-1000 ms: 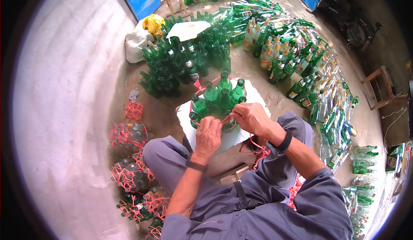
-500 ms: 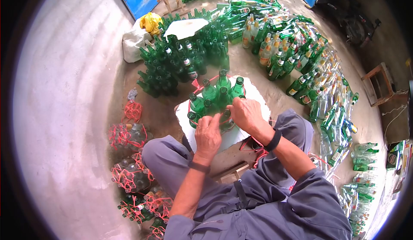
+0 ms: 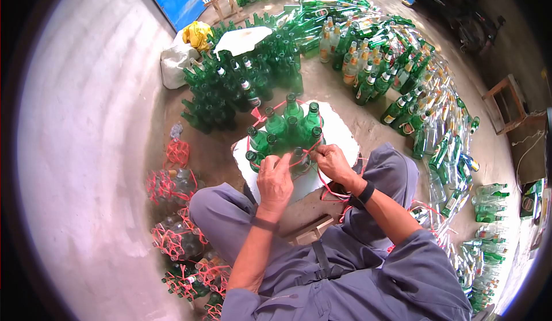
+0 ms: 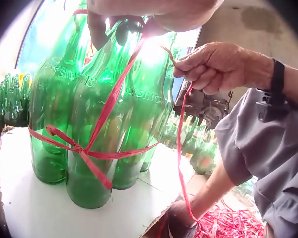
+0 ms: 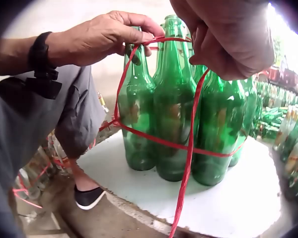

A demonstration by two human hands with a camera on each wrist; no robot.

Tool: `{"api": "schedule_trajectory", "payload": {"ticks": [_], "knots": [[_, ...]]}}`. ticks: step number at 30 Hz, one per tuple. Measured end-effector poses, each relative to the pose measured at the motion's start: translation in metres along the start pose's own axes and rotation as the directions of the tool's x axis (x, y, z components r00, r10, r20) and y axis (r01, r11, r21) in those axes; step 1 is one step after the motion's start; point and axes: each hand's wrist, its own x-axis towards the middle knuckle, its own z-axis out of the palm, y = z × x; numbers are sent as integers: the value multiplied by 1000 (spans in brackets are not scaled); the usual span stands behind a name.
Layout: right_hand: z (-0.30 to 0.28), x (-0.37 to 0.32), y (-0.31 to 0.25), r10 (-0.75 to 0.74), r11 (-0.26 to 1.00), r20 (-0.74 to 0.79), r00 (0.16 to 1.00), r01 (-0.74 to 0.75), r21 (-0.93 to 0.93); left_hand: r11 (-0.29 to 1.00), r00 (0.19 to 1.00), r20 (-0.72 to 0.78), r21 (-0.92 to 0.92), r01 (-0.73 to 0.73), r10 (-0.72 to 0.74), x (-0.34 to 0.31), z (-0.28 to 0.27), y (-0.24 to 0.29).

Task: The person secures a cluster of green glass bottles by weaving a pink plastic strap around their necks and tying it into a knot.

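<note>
A cluster of green glass bottles stands upright on a white board in front of the person. Red plastic twine circles the bottles low down and is knotted at one side, and another strand runs up to the necks. At the near bottle necks, my left hand pinches the twine between thumb and fingers. My right hand grips a twine strand just right of the bottles, its fingers curled. From that hand a length of twine hangs down past the board.
Many green bottles stand beyond the board, with a long heap of lying bottles curving along the right. Twine-tied bottle bundles line the left wall. Loose red twine lies beside the person's foot.
My right hand has drawn back from over the bottles, down and to the right, with the twine now stretching across the necks. My left hand stays at the near bottles.
</note>
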Motion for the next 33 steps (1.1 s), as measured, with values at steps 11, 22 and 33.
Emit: {"api": "schedule_trajectory", "payload": {"ticks": [11,22,33], "knots": [[19,3,7,169,981,-102,980,-177,-77,995,969,247,98,-13,-12,21,-46,22],[21,-2,13,-12,925,-160,987,-50,-377,985,903,418,-167,-34,102,75,-24,36],[21,1,18,104,951,-146,984,-141,-275,916,619,783,-199,349,-66,95,7,12]]}}
